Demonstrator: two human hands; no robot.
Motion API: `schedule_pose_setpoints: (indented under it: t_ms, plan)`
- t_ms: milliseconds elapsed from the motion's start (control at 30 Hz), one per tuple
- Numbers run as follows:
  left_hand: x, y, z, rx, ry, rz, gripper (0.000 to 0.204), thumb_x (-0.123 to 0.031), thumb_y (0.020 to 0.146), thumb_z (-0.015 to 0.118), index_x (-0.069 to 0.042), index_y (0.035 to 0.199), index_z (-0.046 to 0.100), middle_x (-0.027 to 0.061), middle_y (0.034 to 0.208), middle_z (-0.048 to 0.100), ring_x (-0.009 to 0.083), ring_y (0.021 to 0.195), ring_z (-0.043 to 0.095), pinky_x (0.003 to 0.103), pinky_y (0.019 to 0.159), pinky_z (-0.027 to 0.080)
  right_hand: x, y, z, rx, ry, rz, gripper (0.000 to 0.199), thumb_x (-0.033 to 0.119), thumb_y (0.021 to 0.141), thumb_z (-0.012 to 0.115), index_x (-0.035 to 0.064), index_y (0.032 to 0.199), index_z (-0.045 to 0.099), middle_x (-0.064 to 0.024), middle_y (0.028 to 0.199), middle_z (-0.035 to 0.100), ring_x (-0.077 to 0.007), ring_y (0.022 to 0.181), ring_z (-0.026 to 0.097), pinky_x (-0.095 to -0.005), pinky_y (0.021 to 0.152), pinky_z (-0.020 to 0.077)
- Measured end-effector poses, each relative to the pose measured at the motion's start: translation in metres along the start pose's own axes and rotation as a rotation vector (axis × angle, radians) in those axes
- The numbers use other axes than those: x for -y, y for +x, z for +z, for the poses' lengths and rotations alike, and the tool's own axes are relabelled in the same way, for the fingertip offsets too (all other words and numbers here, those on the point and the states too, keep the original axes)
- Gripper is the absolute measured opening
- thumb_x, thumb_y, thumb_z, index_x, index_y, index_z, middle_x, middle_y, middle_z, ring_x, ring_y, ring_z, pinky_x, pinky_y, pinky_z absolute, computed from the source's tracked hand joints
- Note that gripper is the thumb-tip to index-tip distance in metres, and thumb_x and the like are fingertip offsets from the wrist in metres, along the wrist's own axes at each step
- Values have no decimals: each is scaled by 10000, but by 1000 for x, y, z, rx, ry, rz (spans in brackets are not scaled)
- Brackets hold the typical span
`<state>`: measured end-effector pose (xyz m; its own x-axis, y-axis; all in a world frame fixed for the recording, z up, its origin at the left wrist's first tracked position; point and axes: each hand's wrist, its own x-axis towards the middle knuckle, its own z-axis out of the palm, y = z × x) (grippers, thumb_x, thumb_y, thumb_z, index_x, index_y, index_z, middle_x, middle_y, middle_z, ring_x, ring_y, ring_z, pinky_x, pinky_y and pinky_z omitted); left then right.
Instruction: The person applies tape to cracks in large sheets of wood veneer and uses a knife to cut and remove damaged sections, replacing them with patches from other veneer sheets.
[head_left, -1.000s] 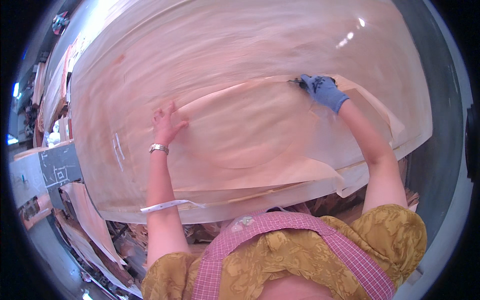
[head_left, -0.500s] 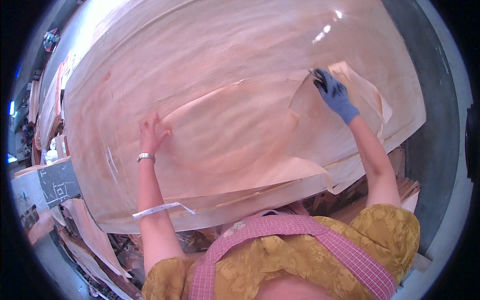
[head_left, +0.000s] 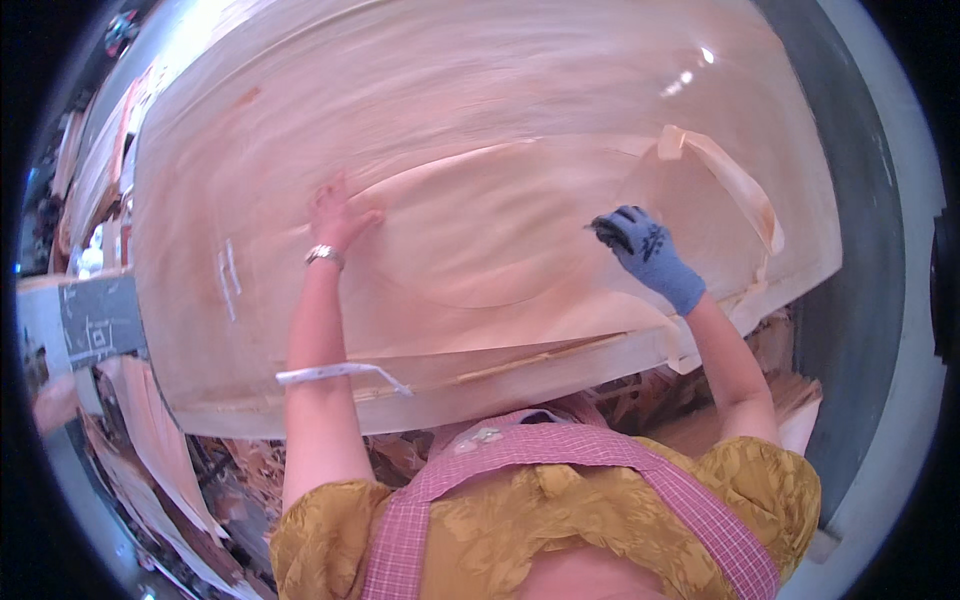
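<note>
A thin, pale wood veneer sheet [head_left: 470, 215] with a curved far edge lies on a larger veneer sheet [head_left: 430, 85]. My left hand [head_left: 342, 215], bare with a metal watch at the wrist, rests palm down with fingers apart at the thin sheet's far left edge. My right hand [head_left: 648, 252], in a blue glove with dark fingertips, is closed over the right part of the sheet. A small dark tip sticks out of its fingers; what it belongs to is hidden. Right of this hand, a curled veneer strip [head_left: 745, 185] arches up from the surface.
Veneer scraps [head_left: 270, 465] lie below the near edge of the stack. A grey metal bar [head_left: 100, 318] stands at the left, with long veneer pieces [head_left: 165, 430] beside it. A white band [head_left: 340, 373] crosses my left forearm. Grey floor [head_left: 850, 250] runs along the right.
My right hand has come nearer to me from the sheet's far edge, staying closed. My left hand sits slightly farther right and away. The whole view has shifted a little.
</note>
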<state>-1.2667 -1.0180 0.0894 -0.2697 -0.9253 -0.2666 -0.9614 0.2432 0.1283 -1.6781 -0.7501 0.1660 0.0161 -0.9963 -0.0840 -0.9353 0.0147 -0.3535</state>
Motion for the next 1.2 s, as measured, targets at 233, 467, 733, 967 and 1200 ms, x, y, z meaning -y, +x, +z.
schedule_pose_setpoints:
  t_ms: [233, 467, 733, 967, 1200]
  plan:
    - [38, 44, 7, -123, 7, 79, 825, -233, 843, 679, -142, 1538, 244, 113, 1568, 315, 299, 1459, 262, 445, 1196, 199, 37, 44, 107, -78, -229, -85, 279, 197, 924, 585, 122, 1192, 587, -108, 1264, 607, -282, 1194, 569, -425, 866, 536]
    - [65, 45, -6, -289, 356, 386, 506, -17, 820, 563, -95, 1319, 531, 99, 1234, 602, 270, 1237, 515, 500, 1172, 247, 44, 41, 117, -97, -207, -45, 269, 204, 959, 544, 124, 1212, 593, -105, 1331, 581, -275, 1244, 550, -411, 880, 535]
    - [81, -61, -64, -487, 208, 555, 104, -54, 848, 573, -49, 889, 669, 134, 1039, 670, 271, 1158, 589, 470, 1159, 290, 37, 40, 113, -106, -222, -51, 269, 223, 960, 532, 128, 1205, 586, -103, 1300, 597, -263, 1235, 553, -437, 858, 541]
    - [127, -306, -72, -278, 60, 440, 133, -76, 888, 612, -1, 980, 674, 170, 1027, 696, 301, 1147, 621, 516, 1124, 345, 39, 41, 106, -76, -186, -90, 291, 171, 926, 524, 115, 1206, 576, -123, 1268, 595, -294, 1207, 554, -442, 849, 547]
    - [107, -377, -89, 469, 108, -77, 140, -87, 876, 596, -27, 967, 684, 189, 1001, 692, 356, 967, 659, 398, 852, 522, 35, 41, 107, -170, -183, -139, 296, 146, 892, 530, 100, 1182, 574, -112, 1135, 611, -294, 1113, 581, -419, 802, 570]
